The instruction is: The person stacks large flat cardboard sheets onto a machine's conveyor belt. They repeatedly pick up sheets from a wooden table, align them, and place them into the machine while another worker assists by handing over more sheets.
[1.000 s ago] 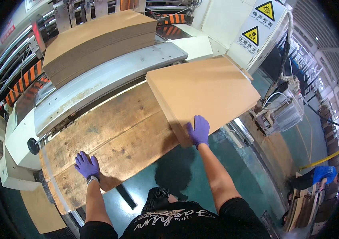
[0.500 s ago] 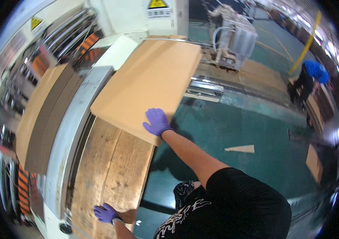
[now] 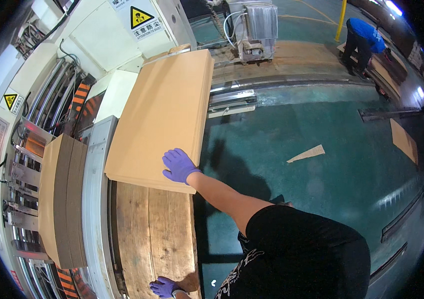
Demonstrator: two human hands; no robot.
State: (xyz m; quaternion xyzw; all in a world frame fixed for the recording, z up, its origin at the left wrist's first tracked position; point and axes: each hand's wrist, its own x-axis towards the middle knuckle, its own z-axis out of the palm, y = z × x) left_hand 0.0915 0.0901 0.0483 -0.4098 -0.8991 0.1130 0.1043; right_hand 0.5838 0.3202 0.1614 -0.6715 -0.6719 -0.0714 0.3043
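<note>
A thick stack of tan cardboard sheets point(image 3: 164, 112) lies across the far end of a worn wooden platform point(image 3: 152, 234). My right hand point(image 3: 178, 166), in a purple glove, sits on the stack's near right corner, fingers on top and thumb at the edge. My arm reaches out to it from the lower right. My left hand point(image 3: 164, 287), also gloved in purple, rests flat on the near end of the wooden platform at the bottom edge of the view. It holds nothing.
A second cardboard stack point(image 3: 60, 199) lies on the white machine point(image 3: 95, 164) to the left, beside rollers and yellow warning signs. On the green floor are a cardboard scrap point(image 3: 307, 153) and a flat sheet point(image 3: 404, 139). A person in blue point(image 3: 361, 35) bends over far right.
My view has swung round to the right, so the platform now runs up and down. Both hands keep their places, the right on the stack and the left on the wood.
</note>
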